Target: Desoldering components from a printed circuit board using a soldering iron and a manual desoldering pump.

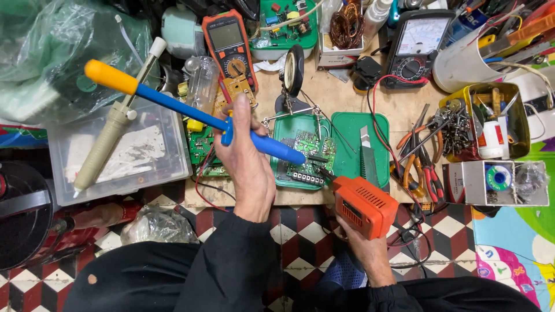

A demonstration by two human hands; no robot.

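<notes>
The left hand (245, 159) grips the long blue plastic suction pump with an orange end (191, 110), tip down on the small green circuit board (306, 153). The right hand (364, 245) clutches the orange soldering gun (361, 205), aiming at the same spot on the bench (341, 92)

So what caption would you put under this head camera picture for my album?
Left hand aims a blue, orange-capped desoldering pump at a green circuit board while the right hand holds an orange soldering gun.

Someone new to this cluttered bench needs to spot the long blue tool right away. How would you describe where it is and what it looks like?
Start at the wooden bench and find the green circuit board at its front edge. The left hand holds the blue tool slanting down to that board. Unlike the beige one beside it, it has an orange end.
</notes>
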